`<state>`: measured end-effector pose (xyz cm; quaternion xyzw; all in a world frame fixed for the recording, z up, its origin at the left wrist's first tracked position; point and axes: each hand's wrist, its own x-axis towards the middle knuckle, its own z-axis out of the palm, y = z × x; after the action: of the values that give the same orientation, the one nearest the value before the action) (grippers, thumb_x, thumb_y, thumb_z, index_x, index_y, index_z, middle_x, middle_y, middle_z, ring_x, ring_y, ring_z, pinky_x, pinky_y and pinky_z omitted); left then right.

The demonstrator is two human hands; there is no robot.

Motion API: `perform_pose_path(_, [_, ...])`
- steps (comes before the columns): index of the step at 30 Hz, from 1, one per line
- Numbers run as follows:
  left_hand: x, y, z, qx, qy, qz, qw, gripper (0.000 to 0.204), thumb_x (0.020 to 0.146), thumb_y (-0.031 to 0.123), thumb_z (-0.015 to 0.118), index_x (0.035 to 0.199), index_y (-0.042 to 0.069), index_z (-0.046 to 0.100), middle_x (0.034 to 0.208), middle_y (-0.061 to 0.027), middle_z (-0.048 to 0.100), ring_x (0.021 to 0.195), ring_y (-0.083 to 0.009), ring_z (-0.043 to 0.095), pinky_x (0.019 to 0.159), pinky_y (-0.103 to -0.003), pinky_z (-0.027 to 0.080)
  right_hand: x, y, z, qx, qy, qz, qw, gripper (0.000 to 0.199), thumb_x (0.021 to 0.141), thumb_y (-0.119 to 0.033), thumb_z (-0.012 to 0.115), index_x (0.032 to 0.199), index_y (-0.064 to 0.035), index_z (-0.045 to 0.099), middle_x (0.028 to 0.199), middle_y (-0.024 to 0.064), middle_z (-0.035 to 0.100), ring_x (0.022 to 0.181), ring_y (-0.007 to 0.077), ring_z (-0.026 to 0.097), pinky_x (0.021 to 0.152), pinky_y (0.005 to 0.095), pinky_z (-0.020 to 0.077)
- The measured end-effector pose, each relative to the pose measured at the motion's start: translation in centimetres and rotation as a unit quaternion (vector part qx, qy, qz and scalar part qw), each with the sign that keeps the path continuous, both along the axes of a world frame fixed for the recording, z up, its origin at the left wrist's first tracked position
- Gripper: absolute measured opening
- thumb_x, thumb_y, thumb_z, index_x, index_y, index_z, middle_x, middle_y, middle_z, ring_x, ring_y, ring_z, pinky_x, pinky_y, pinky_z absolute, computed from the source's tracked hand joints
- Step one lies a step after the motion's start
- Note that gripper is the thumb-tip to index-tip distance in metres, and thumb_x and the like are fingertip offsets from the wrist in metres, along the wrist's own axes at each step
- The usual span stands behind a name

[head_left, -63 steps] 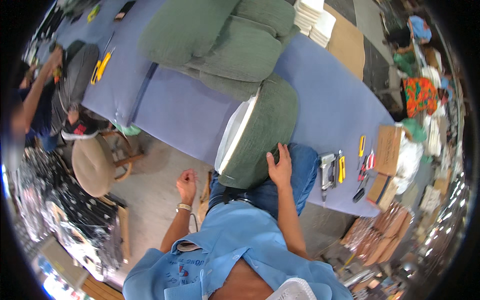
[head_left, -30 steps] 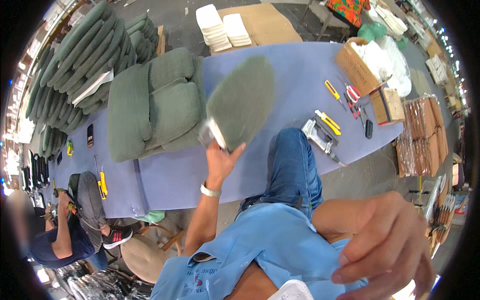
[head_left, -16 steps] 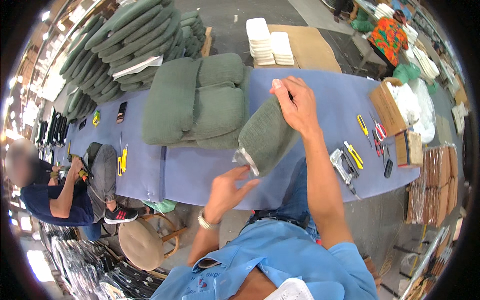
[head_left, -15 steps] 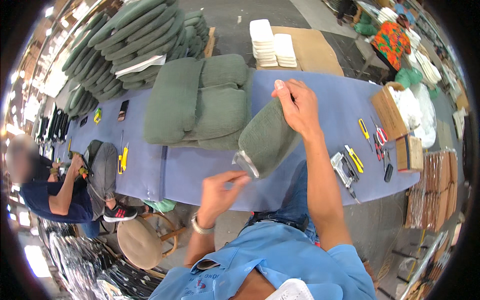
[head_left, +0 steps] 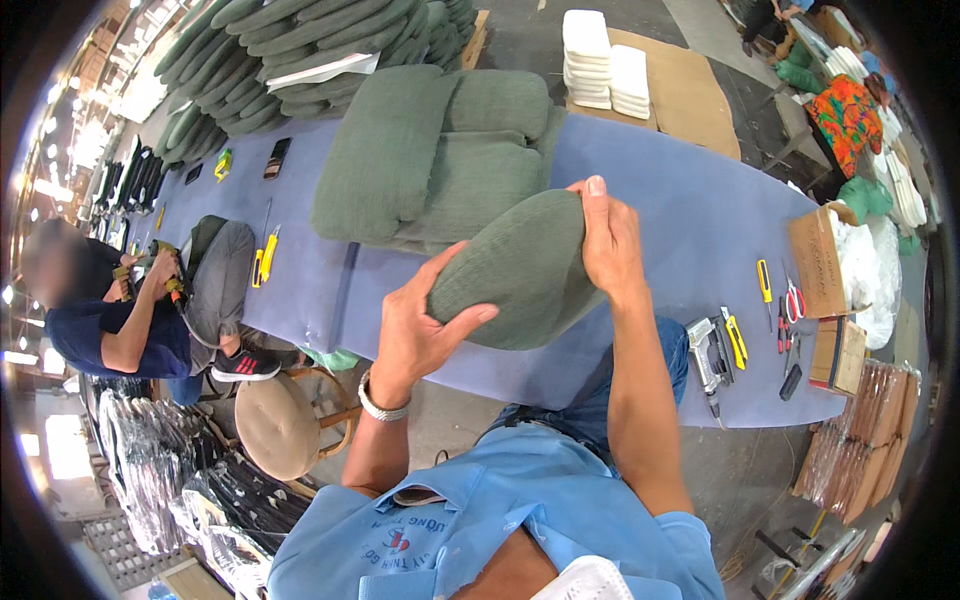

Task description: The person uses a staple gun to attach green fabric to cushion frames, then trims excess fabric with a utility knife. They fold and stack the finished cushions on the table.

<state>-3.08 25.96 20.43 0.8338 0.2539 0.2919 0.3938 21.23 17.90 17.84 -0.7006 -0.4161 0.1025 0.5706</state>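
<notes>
Above the front edge of the blue-covered table, I hold an oval pad [head_left: 520,270] covered in dark green fabric between both hands. My left hand [head_left: 415,315] grips its left end, the thumb lying over the near face. My right hand [head_left: 612,240] clasps the right end, thumb up along the edge. The pad is tilted, and its underside is hidden. Just beyond it, several larger green upholstered pads [head_left: 385,150] lie piled on the table [head_left: 660,210].
At right lie a yellow cutter [head_left: 735,340], a staple gun [head_left: 708,355], scissors [head_left: 794,300] and a cardboard box [head_left: 818,262]. Tall green pad stacks [head_left: 330,35] rise at the far left. A co-worker [head_left: 120,310] sits at left beside a round stool [head_left: 275,425].
My left hand has moved from the pad's lower corner to grip its left end. The pad has turned, and the pale strip at its end no longer shows. The view has shifted.
</notes>
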Motion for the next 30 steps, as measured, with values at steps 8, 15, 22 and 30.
perform_pose_path(8, [-7.8,2.2,1.3,-0.061,0.169,0.051,0.982,0.065,0.076,0.030,0.095,0.123,-0.003,0.066,0.101,-0.0163,0.078,0.092,-0.0222,0.076,0.081,-0.036,0.058,-3.6,-0.4,-5.4,-0.035,0.034,0.036,0.998,0.057,0.112,-0.037,0.033,0.096,0.0010,0.073,0.084,0.0222,0.070,0.080,0.0434,0.067,0.075,0.0467,0.0509])
perform_pose_path(15, [-14.0,3.3,0.5,-0.075,0.291,0.067,0.951,0.072,0.070,0.030,0.097,0.123,-0.004,0.064,0.100,-0.0178,0.077,0.094,-0.0294,0.075,0.086,-0.040,0.056,-5.1,-2.4,-11.4,-0.070,0.027,0.024,0.997,0.053,0.112,-0.032,0.035,0.093,-0.0010,0.074,0.093,0.0193,0.074,0.091,0.0393,0.067,0.087,0.0461,0.0498])
perform_pose_path(22, [-16.7,1.4,-1.9,-0.161,0.237,0.080,0.955,0.071,0.070,0.018,0.096,0.129,-0.001,0.063,0.111,-0.0136,0.076,0.101,-0.0239,0.071,0.094,-0.037,0.053,-3.0,-6.1,-19.4,-0.102,0.156,-0.034,0.982,0.053,0.111,-0.034,0.037,0.097,-0.0007,0.076,0.092,0.0147,0.073,0.089,0.0295,0.065,0.087,0.0420,0.0487])
perform_pose_path(30, [-21.9,0.9,-6.6,-0.195,0.283,0.098,0.934,0.063,0.069,0.006,0.095,0.125,0.001,0.066,0.109,-0.0076,0.076,0.092,-0.0155,0.069,0.086,-0.033,0.056,-3.6,-6.0,-26.6,0.045,0.472,-0.110,0.874,0.056,0.106,-0.047,0.050,0.092,0.0014,0.075,0.088,0.0117,0.072,0.082,0.0225,0.065,0.081,0.0357,0.0498])
